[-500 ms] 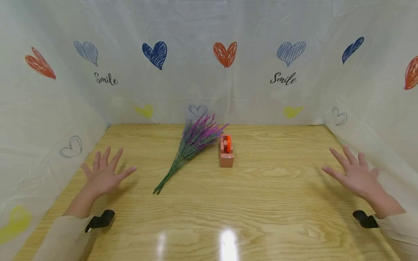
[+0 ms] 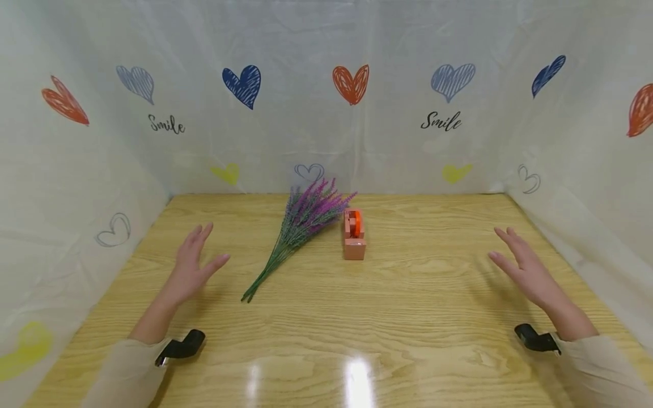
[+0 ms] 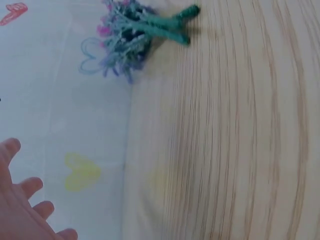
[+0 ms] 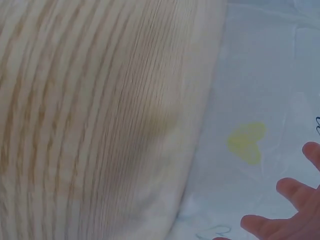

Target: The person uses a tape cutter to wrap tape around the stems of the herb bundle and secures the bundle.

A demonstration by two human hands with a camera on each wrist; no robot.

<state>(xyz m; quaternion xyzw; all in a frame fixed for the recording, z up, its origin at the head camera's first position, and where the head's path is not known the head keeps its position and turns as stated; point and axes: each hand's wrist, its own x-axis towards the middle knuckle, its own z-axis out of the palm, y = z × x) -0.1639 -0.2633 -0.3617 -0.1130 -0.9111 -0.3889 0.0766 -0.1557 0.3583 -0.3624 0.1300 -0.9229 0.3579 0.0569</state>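
A bunch of artificial lavender [image 2: 301, 226] lies slantwise on the table, purple heads at the back and green stems toward the front left. Just right of its heads stands a pink tape dispenser [image 2: 354, 249] with an orange-red roll of tape [image 2: 357, 224]. My left hand [image 2: 190, 271] hovers left of the stems, fingers extended, holding nothing. On the far side my right hand [image 2: 530, 276] is also held up with straight fingers, well right of the dispenser and touching nothing. The left wrist view shows the lavender [image 3: 145, 30] near its top; only fingers and table appear in the right wrist view.
The wooden table [image 2: 408, 317] is enclosed at the back and both sides by a white sheet [image 2: 306, 34] printed with hearts and the word Smile. A black wrist mount [image 2: 183, 344] sits at the left cuff, another black mount [image 2: 533, 338] at the right.
Both hands have moved inward, toward the middle of the table, and their spread fingers have come closer together. The lavender and the tape dispenser have stayed in place.
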